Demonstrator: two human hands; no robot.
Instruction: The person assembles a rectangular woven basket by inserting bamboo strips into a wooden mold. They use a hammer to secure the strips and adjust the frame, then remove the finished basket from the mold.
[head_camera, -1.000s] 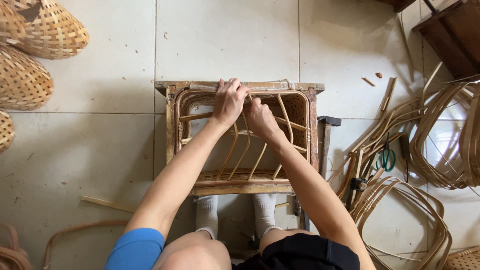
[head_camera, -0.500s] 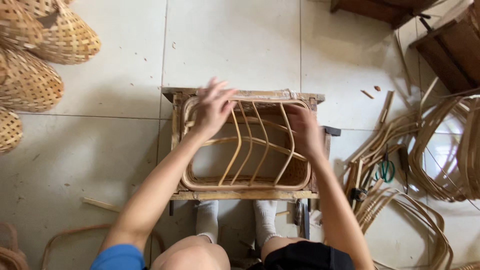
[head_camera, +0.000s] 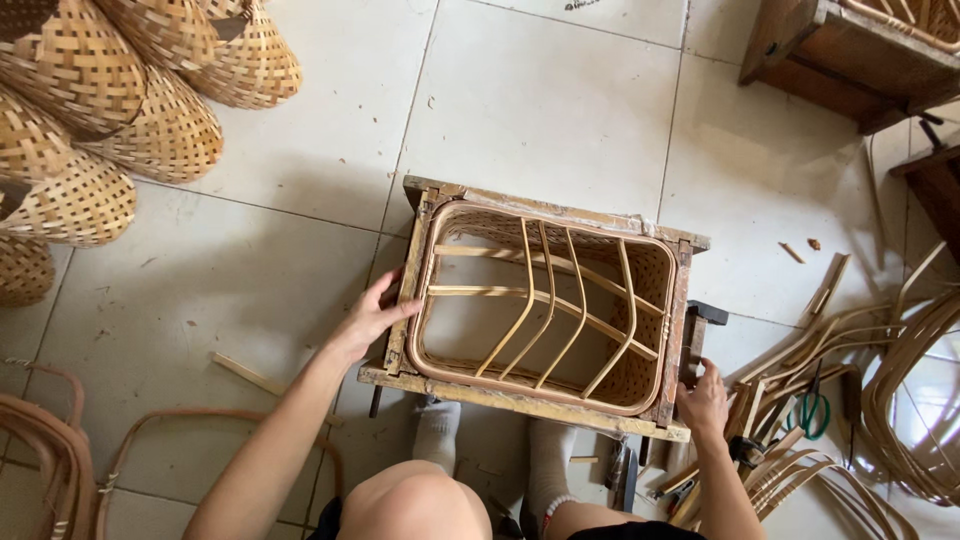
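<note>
A rectangular wooden frame box (head_camera: 520, 400) stands on the tiled floor between my feet. Inside it sits a basket skeleton of bent rattan ribs (head_camera: 545, 315) with a rounded rim and woven side panels. My left hand (head_camera: 375, 315) rests flat against the box's left edge, fingers spread. At the near right corner of the box, my right hand (head_camera: 703, 397) has its fingers curled against the wood. Both forearms reach in from the bottom of the view.
Woven bamboo baskets (head_camera: 110, 110) are stacked at the top left. Bent rattan hoops (head_camera: 900, 400) and strips lie at the right with green-handled scissors (head_camera: 812, 410). More hoops (head_camera: 50, 460) lie at the bottom left. A dark wooden crate (head_camera: 850, 50) stands at the top right.
Both hands have left the basket ribs and moved outward to the left and right sides of the wooden box. The box now sits slightly turned.
</note>
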